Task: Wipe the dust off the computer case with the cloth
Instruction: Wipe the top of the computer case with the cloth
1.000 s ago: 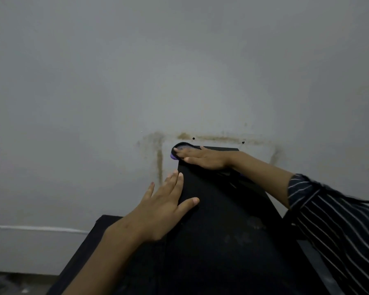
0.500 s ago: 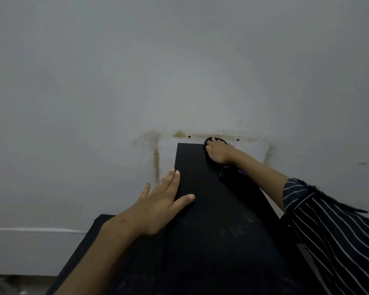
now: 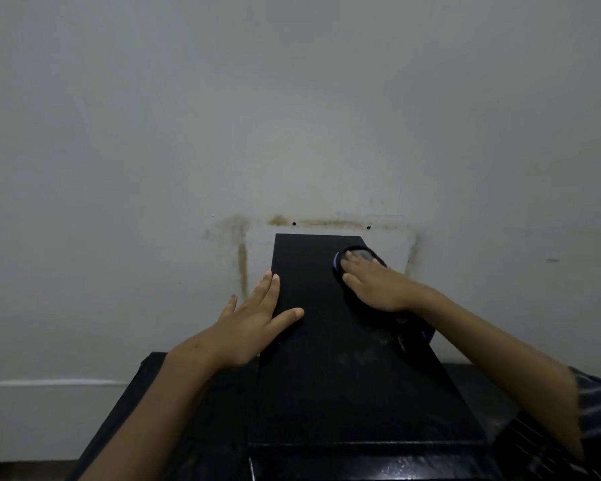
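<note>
computer case (image 3: 327, 359): black, top face up, far end near stained wall (image 3: 188, 133) | cloth (image 3: 358, 255): dark, far-right corner of top, under right hand (image 3: 375, 286), fingers flat, pressing it | left hand (image 3: 254, 324): flat on left edge, holding nothing

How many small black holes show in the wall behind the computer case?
2. One hole sits in the brown stain above the computer case's far left corner; the other hole above its far right corner. The case may hide more.
</note>
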